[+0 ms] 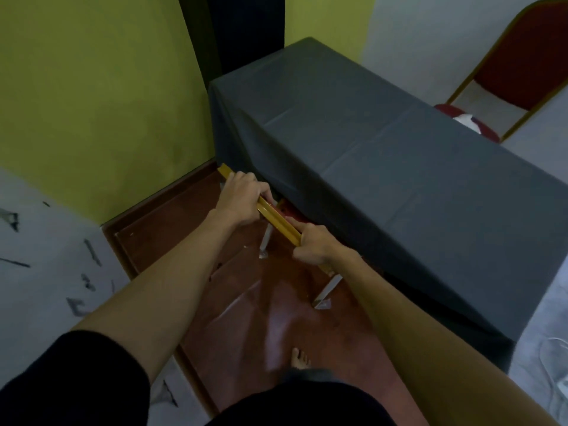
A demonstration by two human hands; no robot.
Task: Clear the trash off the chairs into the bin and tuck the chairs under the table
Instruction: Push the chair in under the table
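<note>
A yellow-green wall (98,96) rises at the left beside a dark doorway-like gap (246,29), with a pale wall (430,38) to the right. The floor is pale and grey (46,272), with a glossy reddish-brown mat (276,318) laid over it. The light is dim.

Both bare arms stretched forward from the lower frame toward its centre. Left hand (242,199) curled shut, knuckles up, slightly higher and further left. Right hand (313,244) clenched likewise, just below it. Bare foot (300,358) visible at lower centre.
</note>
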